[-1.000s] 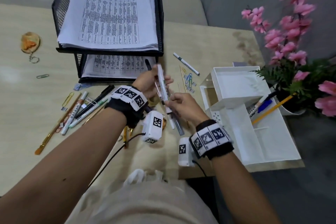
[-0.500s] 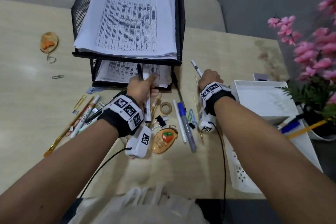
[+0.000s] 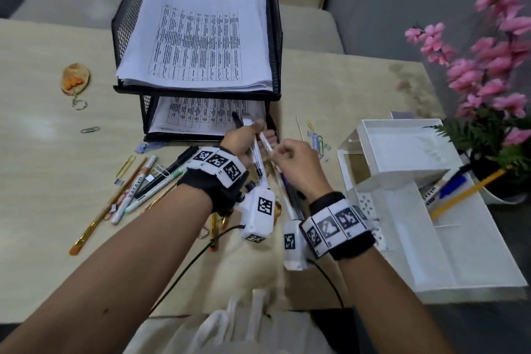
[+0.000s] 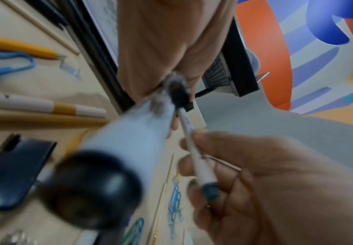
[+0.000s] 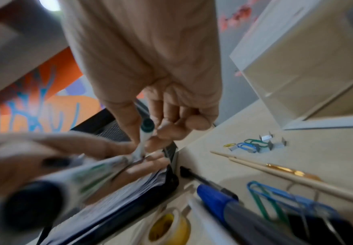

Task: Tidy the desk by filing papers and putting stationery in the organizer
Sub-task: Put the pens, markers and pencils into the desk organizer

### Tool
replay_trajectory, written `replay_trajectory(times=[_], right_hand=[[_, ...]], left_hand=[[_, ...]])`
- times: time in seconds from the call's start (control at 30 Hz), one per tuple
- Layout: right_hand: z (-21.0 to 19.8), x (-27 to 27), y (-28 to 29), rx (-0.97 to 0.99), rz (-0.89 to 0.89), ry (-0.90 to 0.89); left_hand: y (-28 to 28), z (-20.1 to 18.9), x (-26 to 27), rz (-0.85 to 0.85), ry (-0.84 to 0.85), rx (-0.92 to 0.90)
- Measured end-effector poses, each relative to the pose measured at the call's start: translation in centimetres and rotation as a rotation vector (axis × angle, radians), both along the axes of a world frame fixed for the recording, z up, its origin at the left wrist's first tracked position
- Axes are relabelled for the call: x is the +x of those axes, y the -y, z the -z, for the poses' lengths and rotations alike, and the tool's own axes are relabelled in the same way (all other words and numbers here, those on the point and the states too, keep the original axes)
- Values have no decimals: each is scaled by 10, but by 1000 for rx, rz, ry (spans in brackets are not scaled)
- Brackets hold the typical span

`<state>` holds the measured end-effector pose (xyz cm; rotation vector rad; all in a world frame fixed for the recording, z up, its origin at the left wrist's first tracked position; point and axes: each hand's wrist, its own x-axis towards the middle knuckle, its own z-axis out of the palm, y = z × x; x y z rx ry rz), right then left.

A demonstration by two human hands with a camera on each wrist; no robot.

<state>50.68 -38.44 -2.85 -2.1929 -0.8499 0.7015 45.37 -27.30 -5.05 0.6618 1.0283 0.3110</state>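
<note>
Over the desk in front of the black mesh paper tray (image 3: 276, 37), my left hand (image 3: 253, 135) grips a bundle of pens and markers (image 3: 256, 158). The thickest is a white marker with a black cap (image 4: 118, 149). My right hand (image 3: 277, 152) pinches a thin white pen (image 3: 265, 143) by its teal-capped end (image 5: 147, 127) and holds its other end against the bundle. The white organizer (image 3: 382, 172) stands to the right, with a marker, a blue pen and a yellow pencil (image 3: 471, 190) in it. Stacked printed papers (image 3: 201, 37) fill both tray levels.
More pens, markers and a brush (image 3: 138, 190) lie scattered left of my left wrist. Paper clips (image 3: 316, 141) and a thin stick lie between tray and organizer. A blue pen (image 5: 217, 197) and a tape roll (image 5: 169, 227) lie under my hands. Pink flowers (image 3: 488, 66) stand far right; a keychain (image 3: 75, 77) lies far left.
My right hand reached to the pen lying beside the tray, picked it up and brought it back to the bundle in my left hand. The left hand kept its pens.
</note>
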Motion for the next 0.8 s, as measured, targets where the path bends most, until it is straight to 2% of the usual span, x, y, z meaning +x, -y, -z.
replay_trajectory(times=[0.1,0.17,0.23,0.33,0.4,0.53,0.67,0.8], right_hand=[[-2,4,-2,111,44,12],[0,16,-11,80,107,126],[7,26,-21,-91,71,219],[21,32,-22,-409,-118,312],[27,34,-18,-449,-124,331],[21,30,0,-302,27,289],[-3,17,40,42,231,152],[-35,14,107,269,422,198]], left_hand=[[-3,3,-11,-5,-84,105],[-4,7,-19,3,-149,157],[-4,11,-27,31,-142,101],[-6,12,-37,51,-145,16],[-5,7,-39,79,-174,48],[7,4,-38,83,-254,239],[40,-12,-24,228,-264,264],[84,-42,17,400,-182,389]])
